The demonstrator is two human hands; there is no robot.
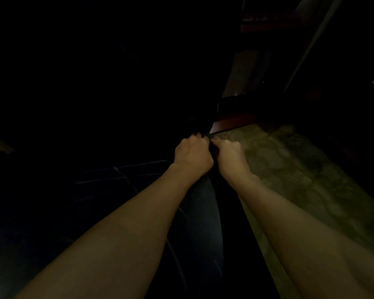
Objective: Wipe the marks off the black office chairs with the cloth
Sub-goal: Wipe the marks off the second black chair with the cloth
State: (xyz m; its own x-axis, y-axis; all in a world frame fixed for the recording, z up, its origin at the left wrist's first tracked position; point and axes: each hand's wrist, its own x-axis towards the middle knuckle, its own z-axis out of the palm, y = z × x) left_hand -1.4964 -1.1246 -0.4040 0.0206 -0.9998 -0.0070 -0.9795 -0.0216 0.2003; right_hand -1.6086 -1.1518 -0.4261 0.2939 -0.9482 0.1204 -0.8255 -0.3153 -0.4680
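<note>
1. Nearest the camera, two bare forearms reach forward from the bottom edge, and under them a leg in dark blue jeans (201, 212) is seen.
2. To the left of the leg lies a dark tiled floor (121, 175) with thin pale joint lines; to the right lies a greenish patterned carpet (300, 169).
3. The left hand (192, 156) and the right hand (229, 157) are close together, almost touching, near the middle of the picture.
4. Both hands have curled fingers, with the knuckles up. Something small and dark sits between them, but the picture is too dark to say what it is, so I cannot tell if they grasp it.
5. The cloth cannot be made out anywhere in this darkness.
6. Just beyond the hands rises a big black shape (138, 72), maybe a black office chair; its outline is not clear.
7. Farther right, a reddish-brown wooden edge (231, 123) meets the far edge of the carpet.
</note>
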